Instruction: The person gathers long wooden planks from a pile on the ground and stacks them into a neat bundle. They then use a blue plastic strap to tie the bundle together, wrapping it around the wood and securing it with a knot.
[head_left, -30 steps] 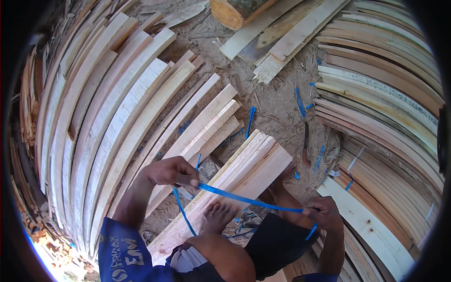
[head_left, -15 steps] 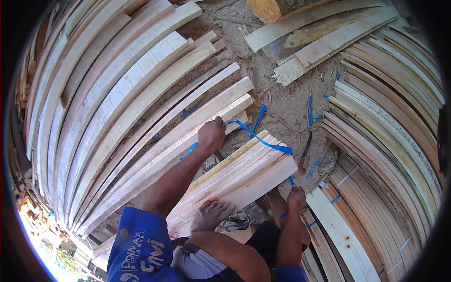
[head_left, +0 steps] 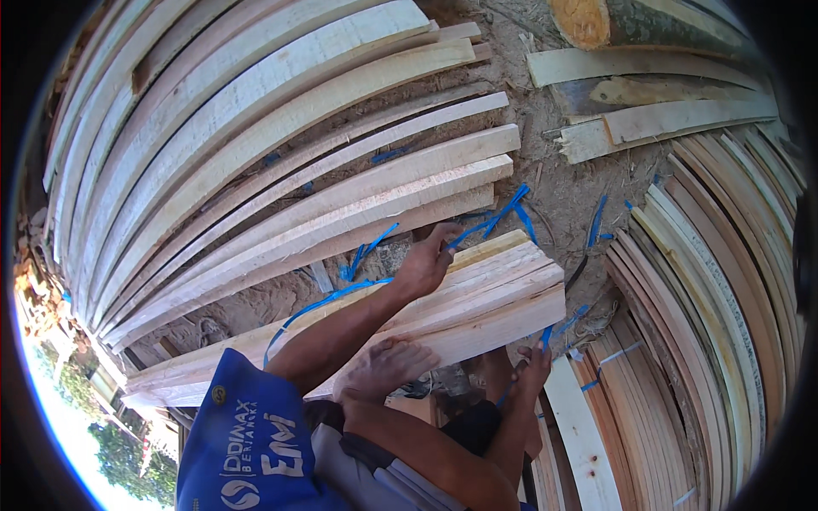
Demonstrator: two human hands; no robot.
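A bundle of long sawn planks (head_left: 503,298) lies slantwise before me, its end toward the right. My bare foot (head_left: 388,366) rests on top of it. Over the bundle's far edge, my left hand (head_left: 426,264) is closed on a blue strap (head_left: 514,203) that runs to the ground past the far side. More blue strap trails from behind the left wrist along the planks. By the bundle's near right corner, my right hand (head_left: 532,372) grips a blue strap end (head_left: 547,336) coming up beside the planks. The strap's course under the bundle is hidden.
Rows of long planks (head_left: 324,68) fill the left and far left. Stacked boards (head_left: 699,255) stand at the right, with a pale board (head_left: 584,434) near my right hand. A log (head_left: 588,21) and loose slabs (head_left: 682,123) lie at the far right on bare soil.
The strap that crossed the top of the bundle's end is now off it, on the far side. My left hand has come in over the bundle's far edge. The view has shifted.
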